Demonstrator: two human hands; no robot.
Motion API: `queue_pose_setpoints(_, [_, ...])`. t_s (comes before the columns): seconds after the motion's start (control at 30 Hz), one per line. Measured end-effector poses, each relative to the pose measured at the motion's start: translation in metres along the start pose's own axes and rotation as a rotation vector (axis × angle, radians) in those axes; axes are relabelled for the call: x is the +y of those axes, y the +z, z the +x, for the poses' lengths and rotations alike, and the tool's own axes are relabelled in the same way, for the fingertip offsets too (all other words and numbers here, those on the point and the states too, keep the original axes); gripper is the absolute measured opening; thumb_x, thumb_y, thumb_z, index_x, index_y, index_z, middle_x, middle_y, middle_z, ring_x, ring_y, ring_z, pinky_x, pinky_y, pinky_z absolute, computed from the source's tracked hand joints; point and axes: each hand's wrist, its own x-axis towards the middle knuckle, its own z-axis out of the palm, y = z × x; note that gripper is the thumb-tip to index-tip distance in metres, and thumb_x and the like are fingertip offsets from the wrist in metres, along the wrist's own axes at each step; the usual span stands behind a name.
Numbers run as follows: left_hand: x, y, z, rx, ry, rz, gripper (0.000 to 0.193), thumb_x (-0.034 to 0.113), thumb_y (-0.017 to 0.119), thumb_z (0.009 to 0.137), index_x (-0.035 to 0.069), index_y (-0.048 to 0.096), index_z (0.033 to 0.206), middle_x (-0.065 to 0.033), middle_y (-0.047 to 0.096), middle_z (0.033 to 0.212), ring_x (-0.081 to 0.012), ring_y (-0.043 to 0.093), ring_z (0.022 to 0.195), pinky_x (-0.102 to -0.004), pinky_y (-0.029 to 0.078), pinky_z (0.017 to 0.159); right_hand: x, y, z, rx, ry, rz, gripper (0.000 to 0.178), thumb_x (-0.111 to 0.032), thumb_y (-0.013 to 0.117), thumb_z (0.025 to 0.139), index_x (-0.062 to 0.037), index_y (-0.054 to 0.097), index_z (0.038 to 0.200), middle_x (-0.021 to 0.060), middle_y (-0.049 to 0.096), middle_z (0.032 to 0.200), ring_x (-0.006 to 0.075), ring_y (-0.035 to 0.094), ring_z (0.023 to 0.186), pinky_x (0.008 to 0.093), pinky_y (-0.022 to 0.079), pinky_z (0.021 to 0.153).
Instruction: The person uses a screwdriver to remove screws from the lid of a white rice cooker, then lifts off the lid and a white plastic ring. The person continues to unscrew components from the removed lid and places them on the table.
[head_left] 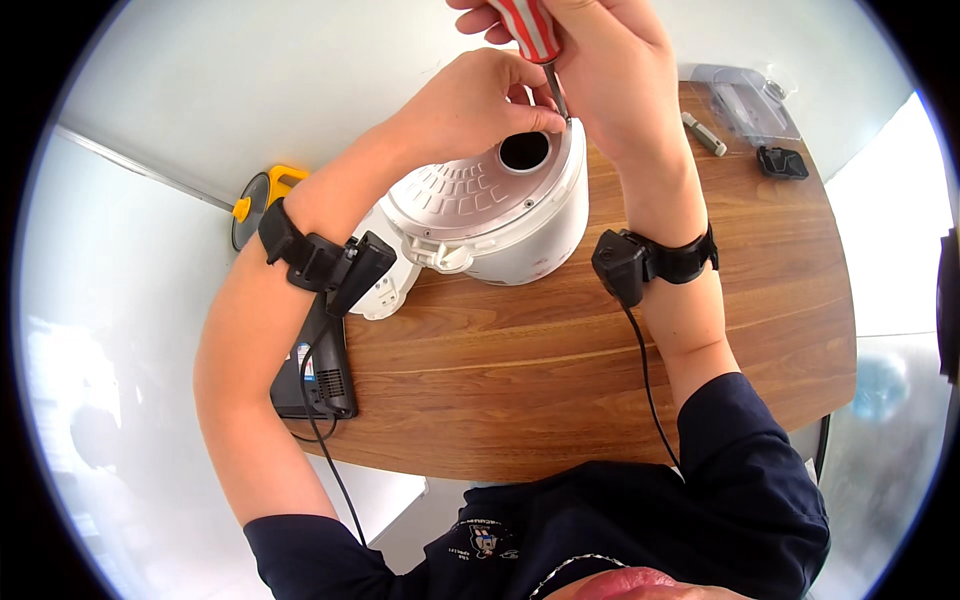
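A white rice cooker (530,240) lies toward the table's far side, a silvery, ridged metal plate (450,200) with a round dark hole facing up. My right hand (615,75) is closed on the red-and-white handle of a screwdriver (533,32). Its shaft points down, with the tip at a spot on the plate's far rim. Beside that tip, my left hand (490,105) has its thumb and fingers pinched together, close to the rim. What they pinch is too small to make out. Small screws show along the nearer rim.
The cooker rests on a brown wooden table (600,370) with a rounded edge. At the far right are a clear plastic package (745,105), a small grey-green stick (704,134) and a black plastic piece (782,162). A black case (330,370) and a yellow-black reel (262,205) are at left.
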Motion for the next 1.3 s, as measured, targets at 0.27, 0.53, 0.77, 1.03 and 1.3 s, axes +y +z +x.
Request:
queue_pose_setpoints(0.27, [0.005,0.001,0.001,0.036,0.116,-0.017,0.011,0.017,0.076,0.089,0.008,0.079,0.095,-0.0016,0.071,0.082,-0.0136,0.061,0.075,-0.0303,0.051,0.073,-0.028,-0.009,0.000,0.143,-0.274,-0.097,0.043,-0.028,0.040,0.113,0.0021,0.050,0.142,0.0170,0.070,0.109,0.0187,0.067,0.088,0.0319,0.054,0.079])
queue_pose_setpoints(0.53, [0.010,0.008,-0.004,0.064,0.318,0.298,0.004,0.009,0.061,0.098,0.007,0.063,0.099,-0.0055,0.067,0.090,-0.0211,0.065,0.081,-0.0348,0.052,0.074,-0.052,-0.022,-0.005,0.203,-0.312,-0.089,0.039,-0.026,0.037,0.113,0.0020,0.055,0.134,0.0141,0.069,0.105,0.0147,0.065,0.086,0.0272,0.053,0.073])
queue_pose_setpoints(0.77, [0.007,0.002,0.001,-0.049,0.392,0.290,0.003,0.009,0.058,0.100,0.006,0.058,0.102,-0.0076,0.065,0.089,-0.0241,0.063,0.082,-0.0364,0.051,0.074,-0.049,-0.029,-0.004,0.303,-0.339,-0.102,0.038,-0.027,0.039,0.113,0.0016,0.057,0.132,0.0129,0.070,0.103,0.0141,0.064,0.082,0.0264,0.052,0.070])
queue_pose_setpoints(1.03, [0.006,-0.008,0.012,-0.173,0.345,0.215,0.006,0.007,0.059,0.097,0.002,0.056,0.096,-0.0102,0.062,0.082,-0.0230,0.059,0.076,-0.0360,0.049,0.071,-0.045,-0.023,0.001,0.390,-0.272,-0.101,0.038,-0.026,0.041,0.112,0.0016,0.056,0.133,0.0137,0.070,0.102,0.0148,0.065,0.080,0.0264,0.052,0.068])
queue_pose_setpoints(1.3, [0.023,-0.006,0.015,-0.161,0.227,0.334,0.006,0.007,0.059,0.084,0.001,0.058,0.085,-0.0115,0.060,0.069,-0.0232,0.053,0.061,-0.0363,0.045,0.058,-0.042,-0.026,-0.001,0.269,-0.269,-0.065,0.038,-0.025,0.042,0.112,0.0020,0.055,0.136,0.0145,0.071,0.102,0.0150,0.066,0.081,0.0262,0.052,0.068])
